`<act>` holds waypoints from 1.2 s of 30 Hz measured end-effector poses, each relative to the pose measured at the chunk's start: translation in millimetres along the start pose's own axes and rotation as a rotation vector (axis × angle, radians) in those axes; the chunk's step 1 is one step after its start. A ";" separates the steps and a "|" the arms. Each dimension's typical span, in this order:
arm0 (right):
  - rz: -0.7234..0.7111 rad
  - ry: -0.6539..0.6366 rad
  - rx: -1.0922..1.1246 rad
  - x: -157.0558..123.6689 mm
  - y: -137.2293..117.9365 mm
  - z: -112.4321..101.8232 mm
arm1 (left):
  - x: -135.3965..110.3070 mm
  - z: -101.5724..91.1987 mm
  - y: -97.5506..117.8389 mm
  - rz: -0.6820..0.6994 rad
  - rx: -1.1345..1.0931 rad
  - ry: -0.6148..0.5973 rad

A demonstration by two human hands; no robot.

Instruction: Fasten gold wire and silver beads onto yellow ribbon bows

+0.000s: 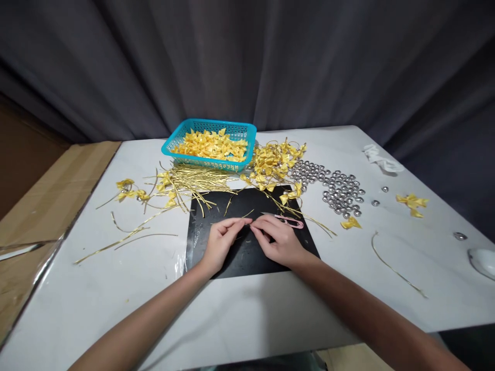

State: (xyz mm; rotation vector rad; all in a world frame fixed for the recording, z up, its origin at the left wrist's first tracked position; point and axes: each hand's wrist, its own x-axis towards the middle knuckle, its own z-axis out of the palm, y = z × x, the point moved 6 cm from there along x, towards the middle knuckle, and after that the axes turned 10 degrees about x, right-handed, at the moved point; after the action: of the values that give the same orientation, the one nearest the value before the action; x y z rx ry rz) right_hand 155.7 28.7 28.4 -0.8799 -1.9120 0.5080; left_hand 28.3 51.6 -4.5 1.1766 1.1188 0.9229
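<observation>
Over the black mat (228, 265), my left hand (222, 242) and my right hand (279, 241) meet fingertip to fingertip, both closed in a pinch. A thin gold cord (248, 213) shows at the fingertips, and the part between the fingers is mostly hidden. Beside my right hand lies a pink-handled cutting tool (296, 223), partly covered by the fingers. Beyond the mat, gold cords (197, 178) lie in a bundle, next to a heap of yellow ribbon bows (273, 159) with cords attached.
A blue plastic basket (251, 135) at the back holds many yellow bows (212, 145). Silver beads (342, 190) spread to the right. Loose bows (412, 202), a single cord (394, 268), crumpled white tissue (382, 159) and a white dish (483, 262) lie farther right. Cardboard (73, 170) borders the left side.
</observation>
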 end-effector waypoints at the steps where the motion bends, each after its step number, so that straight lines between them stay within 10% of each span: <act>1: -0.009 0.003 -0.033 -0.3 -0.4 -0.7 | 0.1 0.6 0.7 0.006 0.026 0.008; 18: -0.009 0.038 -0.103 3.0 -6.4 -6.2 | -0.7 2.0 -3.2 0.062 0.238 0.092; 26: 0.394 0.052 0.268 2.1 19.9 -3.7 | -1.0 9.6 2.0 0.061 0.234 -0.053; 36: 0.532 -0.048 0.478 4.0 28.1 6.4 | -2.0 8.7 3.7 0.051 0.218 -0.052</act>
State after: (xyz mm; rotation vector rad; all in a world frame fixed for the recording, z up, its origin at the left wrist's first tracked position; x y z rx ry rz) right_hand 159.0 50.3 9.2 -1.0491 -1.4822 1.2530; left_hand 36.5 48.4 -0.4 1.4038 1.1739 0.8192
